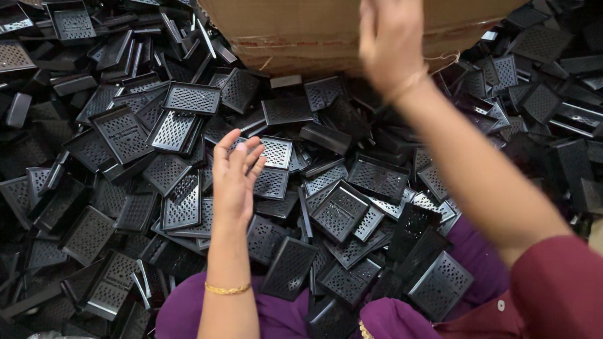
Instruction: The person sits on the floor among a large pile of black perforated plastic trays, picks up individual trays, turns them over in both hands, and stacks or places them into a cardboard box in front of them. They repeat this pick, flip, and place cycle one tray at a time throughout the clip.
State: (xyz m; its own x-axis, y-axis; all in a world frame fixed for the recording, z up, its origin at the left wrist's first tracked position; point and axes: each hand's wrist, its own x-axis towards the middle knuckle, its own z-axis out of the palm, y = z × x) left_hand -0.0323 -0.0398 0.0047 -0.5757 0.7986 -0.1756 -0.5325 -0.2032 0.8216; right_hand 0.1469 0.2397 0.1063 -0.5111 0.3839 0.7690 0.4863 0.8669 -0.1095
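- A great heap of black perforated trays (119, 135) spreads around a purple cloth (182, 311), which lies at the lower middle.
- Left of the purple cloth, the trays lie tilted and overlapping, some face up, some on edge.
- Right of it, a darker pile of trays (553, 119) reaches the far edge.
- Just beside the cloth's right end shows a maroon sleeve (559, 289) with a small white button (500, 305).

perforated black trays (339, 213) everywhere (heaped), cardboard box (314, 31) overhead — crowded
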